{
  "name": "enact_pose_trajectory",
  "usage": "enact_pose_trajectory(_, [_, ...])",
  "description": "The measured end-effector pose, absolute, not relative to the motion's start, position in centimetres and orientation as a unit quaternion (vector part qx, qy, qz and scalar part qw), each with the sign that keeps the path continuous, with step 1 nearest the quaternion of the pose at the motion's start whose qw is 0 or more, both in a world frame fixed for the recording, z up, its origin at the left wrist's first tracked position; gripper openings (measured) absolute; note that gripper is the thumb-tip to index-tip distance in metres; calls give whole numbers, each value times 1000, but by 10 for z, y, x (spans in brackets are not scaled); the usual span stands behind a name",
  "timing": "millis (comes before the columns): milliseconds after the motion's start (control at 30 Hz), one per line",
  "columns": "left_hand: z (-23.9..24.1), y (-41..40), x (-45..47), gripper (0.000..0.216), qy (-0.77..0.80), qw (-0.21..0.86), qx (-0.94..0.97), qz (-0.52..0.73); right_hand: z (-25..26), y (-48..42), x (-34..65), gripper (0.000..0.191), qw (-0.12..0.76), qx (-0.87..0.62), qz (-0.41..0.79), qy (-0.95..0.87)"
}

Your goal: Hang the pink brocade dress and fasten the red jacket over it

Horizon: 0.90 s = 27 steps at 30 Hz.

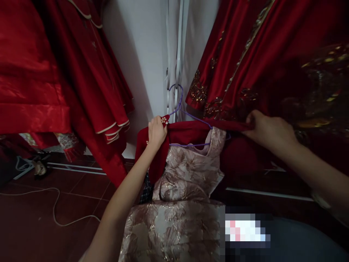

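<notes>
A pink brocade dress (188, 163) with a leaf-like pattern hangs on a purple wire hanger (191, 115), which is hooked onto a pale metal rack. Over the dress's shoulder lies a dark red garment (185, 131), perhaps a shawl or short jacket, with pearl-like beads near its edge. My left hand (157, 131) is closed on the red garment at the dress's left shoulder, beside the beads. To the right, my right hand (269, 131) pinches the garment's other end and holds it stretched out sideways. Part of the hanger is hidden behind the cloth.
Red garments (89, 65) hang at the left, and a red gown with gold embroidery (234, 62) hangs at the right. A white cable (56, 207) runs over the dark tiled floor. Low metal bars and shoes (39, 168) are at the lower left. One patch at lower right is pixelated.
</notes>
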<state>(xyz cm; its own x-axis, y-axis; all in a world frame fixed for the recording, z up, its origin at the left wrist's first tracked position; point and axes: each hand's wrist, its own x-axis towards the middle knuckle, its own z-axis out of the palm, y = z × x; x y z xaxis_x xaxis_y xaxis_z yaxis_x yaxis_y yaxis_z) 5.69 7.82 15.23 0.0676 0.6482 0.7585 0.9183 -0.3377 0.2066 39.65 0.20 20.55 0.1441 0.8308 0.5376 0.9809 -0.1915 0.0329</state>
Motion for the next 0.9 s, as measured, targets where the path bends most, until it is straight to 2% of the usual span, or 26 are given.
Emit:
enact_pose_trajectory(67, [150, 71, 63, 20, -560, 172, -703, -404, 198, -1, 378, 36, 219, -732, -174, -622])
enact_pose_trajectory(167, [147, 65, 73, 20, -571, 159, -690, -416, 180, 17, 339, 38, 283, -677, 43, -678])
enact_pose_trajectory(200, [146, 63, 77, 21, -572, 155, -686, -422, 173, 25, 323, 37, 323, -653, 76, -681])
enact_pose_trajectory(300, [142, 60, 85, 23, -576, 152, -668, -445, 153, 39, 269, 31, 456, -642, 43, -615])
enact_pose_trajectory(333, [142, 60, 85, 24, -578, 154, -661, -452, 147, 38, 251, 29, 475, -625, 29, -618])
enact_pose_trajectory(433, [144, 63, 80, 21, -567, 150, -659, -472, 135, 19, 213, 20, 454, -546, 56, -702])
enact_pose_trajectory(533, [152, 66, 65, 13, -509, 111, -692, -500, 130, -2, 210, 17, 452, -542, 71, -705])
enact_pose_trajectory(633, [158, 60, 52, 17, -453, 79, -683, -567, 126, -7, 229, 20, 494, -538, 113, -673])
enact_pose_trajectory(767, [145, 38, 50, 17, -441, 25, -607, -661, 110, 1, 245, 22, 570, -481, 233, -624])
enact_pose_trajectory(833, [132, 26, 57, 18, -421, -25, -647, -635, 102, 4, 240, 16, 574, -439, 289, -628])
enact_pose_trajectory(900, [120, 17, 65, 23, -383, -77, -735, -554, 98, 6, 229, 11, 576, -412, 313, -633])
